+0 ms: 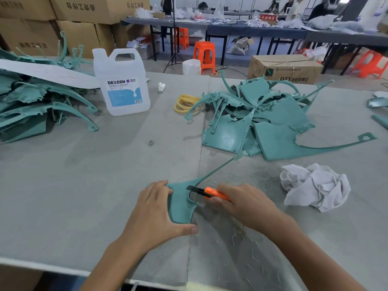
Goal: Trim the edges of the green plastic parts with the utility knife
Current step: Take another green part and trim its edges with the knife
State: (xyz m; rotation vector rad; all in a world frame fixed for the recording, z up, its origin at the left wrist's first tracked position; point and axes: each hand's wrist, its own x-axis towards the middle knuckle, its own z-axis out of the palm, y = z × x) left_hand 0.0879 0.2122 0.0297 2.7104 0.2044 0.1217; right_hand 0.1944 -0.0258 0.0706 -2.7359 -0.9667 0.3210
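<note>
Left hand point(155, 211) presses part point(181, 206), right hand point(245, 204) grips knife point(210, 192) (rag point(315, 186) beside).

Stacked cardboard boxes point(69, 19), long dark tables point(262, 31) and orange stools point(204, 56) on grey floor
</note>
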